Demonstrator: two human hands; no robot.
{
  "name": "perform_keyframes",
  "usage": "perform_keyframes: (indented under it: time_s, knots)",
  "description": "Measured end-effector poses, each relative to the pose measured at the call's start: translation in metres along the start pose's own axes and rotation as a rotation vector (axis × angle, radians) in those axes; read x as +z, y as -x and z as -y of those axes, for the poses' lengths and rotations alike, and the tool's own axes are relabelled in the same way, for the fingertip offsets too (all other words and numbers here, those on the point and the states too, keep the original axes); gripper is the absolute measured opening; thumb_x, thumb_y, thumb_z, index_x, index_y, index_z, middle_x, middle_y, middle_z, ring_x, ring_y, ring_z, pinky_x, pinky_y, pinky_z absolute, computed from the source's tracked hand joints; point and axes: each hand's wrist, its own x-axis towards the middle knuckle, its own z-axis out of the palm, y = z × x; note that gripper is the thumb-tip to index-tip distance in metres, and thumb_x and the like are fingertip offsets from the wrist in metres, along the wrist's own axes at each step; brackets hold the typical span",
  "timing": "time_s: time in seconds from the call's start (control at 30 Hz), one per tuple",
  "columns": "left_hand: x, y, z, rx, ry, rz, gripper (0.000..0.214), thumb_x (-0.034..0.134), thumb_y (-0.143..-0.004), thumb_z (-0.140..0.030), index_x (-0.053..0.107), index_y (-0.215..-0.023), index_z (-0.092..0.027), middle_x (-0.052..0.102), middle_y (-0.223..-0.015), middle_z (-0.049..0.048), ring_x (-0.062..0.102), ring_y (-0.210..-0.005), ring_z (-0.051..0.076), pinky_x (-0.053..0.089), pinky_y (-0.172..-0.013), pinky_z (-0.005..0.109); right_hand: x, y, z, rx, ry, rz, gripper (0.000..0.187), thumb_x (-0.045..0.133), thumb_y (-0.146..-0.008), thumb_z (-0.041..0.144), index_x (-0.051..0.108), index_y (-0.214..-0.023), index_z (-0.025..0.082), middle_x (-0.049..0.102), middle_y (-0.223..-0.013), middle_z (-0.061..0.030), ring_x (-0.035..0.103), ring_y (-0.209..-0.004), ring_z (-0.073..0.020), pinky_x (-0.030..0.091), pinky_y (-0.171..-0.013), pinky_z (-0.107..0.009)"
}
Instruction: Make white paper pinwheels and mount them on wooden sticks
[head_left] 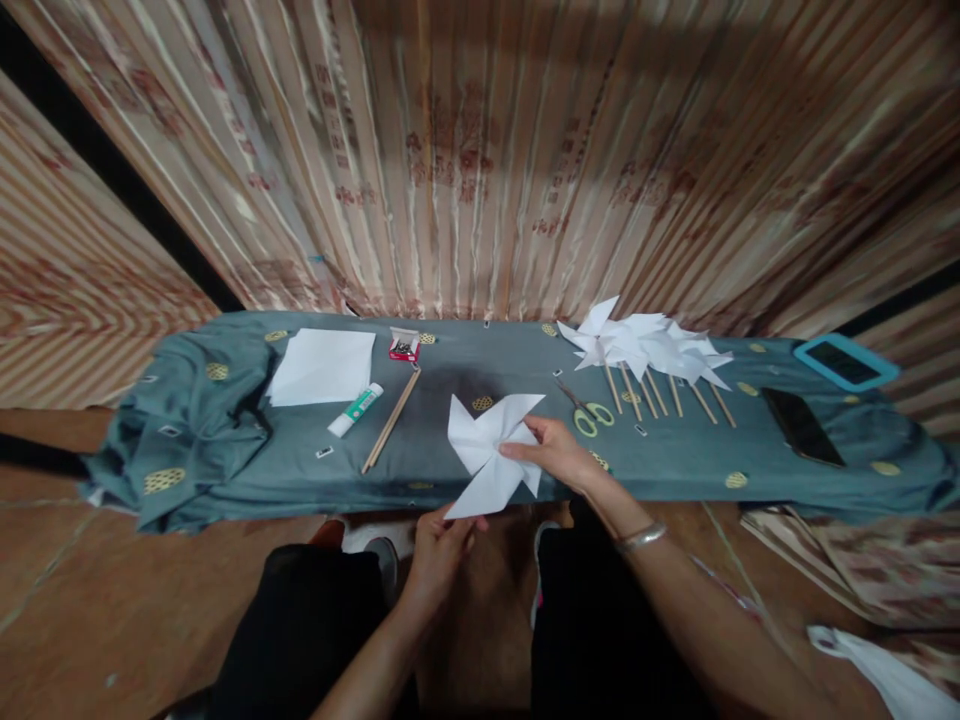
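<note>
A white paper pinwheel (491,450) hangs over the near edge of the cloth-covered bench (420,465). My right hand (559,452) pinches its centre with thumb and fingers. My left hand (439,545) grips its lower tip from below. A glue stick (355,410), wooden sticks (391,420) and a stack of white paper squares (322,366) lie to the left. A small red box of pins (405,346) sits behind them.
Several finished pinwheels on sticks (652,355) lie at the right, with green-handled scissors (589,410) beside them. A black phone (802,427) and a blue-framed tablet (846,360) lie further right. A striped curtain (480,160) hangs behind. My knees are under the bench edge.
</note>
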Motion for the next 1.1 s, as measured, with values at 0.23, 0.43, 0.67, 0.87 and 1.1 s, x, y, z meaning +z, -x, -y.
perform_keyframes:
  time_s: [0.23,0.43,0.67,0.87,1.1]
  knots:
    - [0.006,0.002,0.011,-0.046,0.144,-0.024,0.025,0.067,-0.059,-0.039,0.064,-0.056,-0.014,0.036,-0.036,-0.0074,0.023,-0.038,0.004,0.012,-0.044,0.022,-0.004,-0.021,-0.013,-0.070,0.286,0.071,0.050,0.080,-0.060,0.041,0.069,-0.101,0.014,0.074,-0.097,-0.0056,0.068,-0.086,-0.0226,0.051,-0.084,-0.037]
    - [0.011,-0.010,0.020,-0.141,0.261,-0.009,0.029,0.072,-0.051,-0.039,0.063,-0.054,-0.013,0.039,-0.036,-0.0064,0.024,-0.036,0.003,0.011,-0.041,0.021,-0.008,-0.039,-0.017,-0.112,0.465,0.031,0.057,0.084,-0.055,0.030,0.068,-0.108,0.016,0.067,-0.116,-0.0101,0.059,-0.112,-0.0301,0.040,-0.102,-0.044]
    - [0.019,-0.014,0.022,-0.220,0.406,-0.019,0.029,0.078,-0.047,-0.034,0.064,-0.057,-0.010,0.053,-0.050,-0.0013,0.033,-0.038,0.002,0.015,-0.039,0.020,-0.016,-0.047,-0.023,-0.069,0.899,-0.019,0.096,0.081,-0.059,0.038,0.040,-0.142,0.014,0.034,-0.151,-0.0208,0.028,-0.142,-0.0356,0.027,-0.112,-0.052]
    - [0.022,-0.013,0.021,-0.289,0.521,0.005,0.031,0.081,-0.048,-0.027,0.066,-0.067,-0.008,0.058,-0.060,0.0010,0.038,-0.041,0.002,0.020,-0.039,0.018,-0.019,-0.050,-0.024,-0.032,0.930,-0.004,0.113,0.082,-0.056,0.048,0.025,-0.149,0.017,0.026,-0.156,-0.0192,0.020,-0.146,-0.0344,0.021,-0.116,-0.053]
    - [0.026,-0.016,0.022,-0.365,0.615,0.060,0.032,0.082,-0.056,-0.024,0.069,-0.080,-0.006,0.053,-0.063,-0.0008,0.031,-0.042,-0.001,0.017,-0.039,0.015,-0.019,-0.056,-0.024,-0.016,0.919,-0.021,0.115,0.083,-0.054,0.049,0.026,-0.150,0.020,0.027,-0.156,-0.0169,0.016,-0.147,-0.0352,0.020,-0.117,-0.053]
